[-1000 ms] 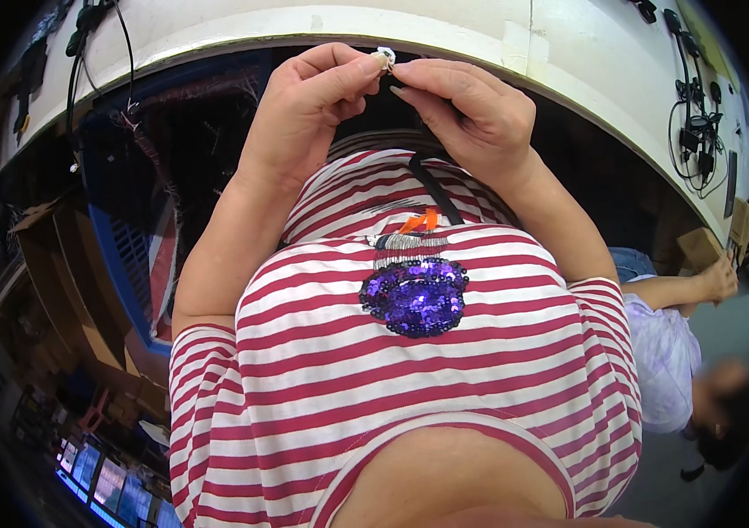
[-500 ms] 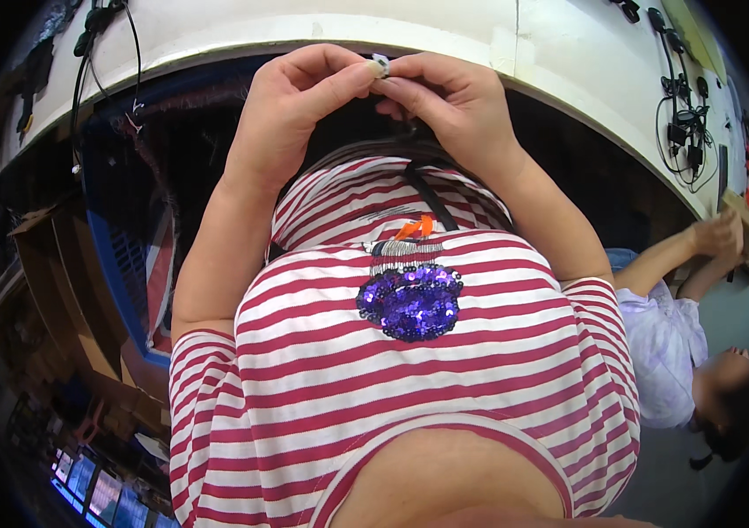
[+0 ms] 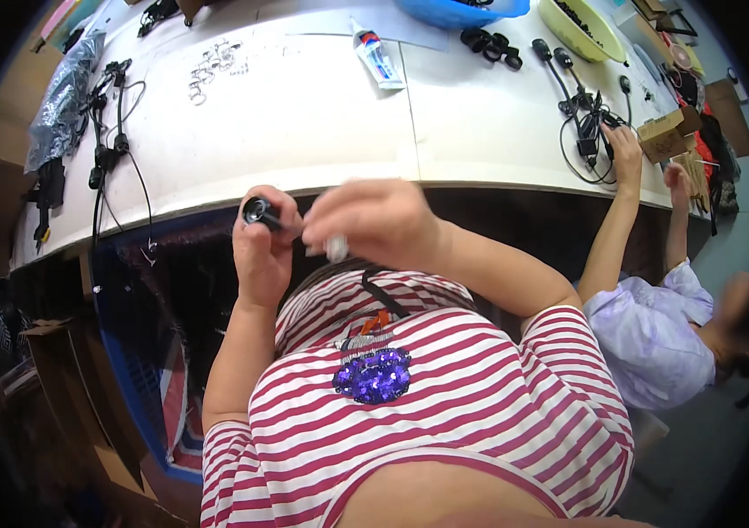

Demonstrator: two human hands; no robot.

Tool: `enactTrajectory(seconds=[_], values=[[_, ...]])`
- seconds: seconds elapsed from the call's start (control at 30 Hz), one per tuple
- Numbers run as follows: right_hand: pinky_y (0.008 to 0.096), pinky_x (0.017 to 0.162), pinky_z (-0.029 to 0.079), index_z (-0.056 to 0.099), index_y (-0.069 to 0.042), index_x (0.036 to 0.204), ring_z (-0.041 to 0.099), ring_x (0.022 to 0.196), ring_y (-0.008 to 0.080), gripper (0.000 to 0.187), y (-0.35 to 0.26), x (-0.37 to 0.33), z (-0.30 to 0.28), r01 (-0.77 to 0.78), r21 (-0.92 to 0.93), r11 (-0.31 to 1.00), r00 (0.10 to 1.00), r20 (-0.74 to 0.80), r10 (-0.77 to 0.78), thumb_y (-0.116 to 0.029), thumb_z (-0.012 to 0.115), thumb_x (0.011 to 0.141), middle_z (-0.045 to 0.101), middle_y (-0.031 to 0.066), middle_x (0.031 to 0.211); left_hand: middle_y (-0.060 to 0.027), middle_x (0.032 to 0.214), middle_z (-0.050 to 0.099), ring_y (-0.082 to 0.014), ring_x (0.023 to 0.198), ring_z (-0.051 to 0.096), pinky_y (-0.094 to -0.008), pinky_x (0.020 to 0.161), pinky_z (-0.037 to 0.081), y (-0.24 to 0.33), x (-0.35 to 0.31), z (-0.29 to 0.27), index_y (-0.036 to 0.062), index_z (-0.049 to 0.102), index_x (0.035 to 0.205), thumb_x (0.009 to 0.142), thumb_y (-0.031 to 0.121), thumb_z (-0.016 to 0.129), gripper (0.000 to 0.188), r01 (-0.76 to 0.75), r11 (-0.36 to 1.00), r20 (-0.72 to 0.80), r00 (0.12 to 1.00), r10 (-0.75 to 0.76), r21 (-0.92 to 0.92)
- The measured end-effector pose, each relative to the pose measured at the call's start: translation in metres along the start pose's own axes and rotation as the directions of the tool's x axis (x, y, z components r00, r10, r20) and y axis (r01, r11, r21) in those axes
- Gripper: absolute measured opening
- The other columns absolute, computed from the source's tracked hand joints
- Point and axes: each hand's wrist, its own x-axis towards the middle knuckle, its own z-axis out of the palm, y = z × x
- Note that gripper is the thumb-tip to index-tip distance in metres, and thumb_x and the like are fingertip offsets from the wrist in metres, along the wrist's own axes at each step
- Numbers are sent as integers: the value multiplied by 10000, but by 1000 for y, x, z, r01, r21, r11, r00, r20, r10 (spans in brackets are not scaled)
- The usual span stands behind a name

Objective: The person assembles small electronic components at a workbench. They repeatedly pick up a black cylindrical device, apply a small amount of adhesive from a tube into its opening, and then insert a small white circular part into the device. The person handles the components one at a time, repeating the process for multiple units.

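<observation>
My left hand (image 3: 262, 255) is wrapped round a black cylindrical part (image 3: 258, 211), its round hollow end facing up, in front of the table's near edge. Just to its right is my right hand (image 3: 379, 220), blurred by motion, with its fingers pointing toward the black part. A small whitish piece (image 3: 336, 247) shows below those fingers, near the thumb; whether it is gripped cannot be made out.
On the white table (image 3: 304, 132) lie black cables (image 3: 109, 145), small metal rings (image 3: 211, 70), a white-and-blue tube (image 3: 379, 60) and black rings (image 3: 490, 46). A blue basin (image 3: 467, 16) and a yellow-green basin (image 3: 572, 40) stand behind. At right, a co-worker's hand (image 3: 625, 154) touches cables.
My hands have parted from their pinch on a small white piece and appear lower in the picture. The left now holds the black part. More tabletop shows, and the co-worker's hand is at the cables.
</observation>
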Motion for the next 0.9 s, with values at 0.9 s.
enactTrajectory(seconds=[0.9], values=[[192,531,390,609,5,829,499,617,53,174,29,26,-19,-687,203,697,718,47,694,-164,641,804,588,6,695,-6,768,593,-52,679,527,-179,614,414,30,30,24,-14,627,941,759,100,684,223,230,849,-274,956,-105,476]])
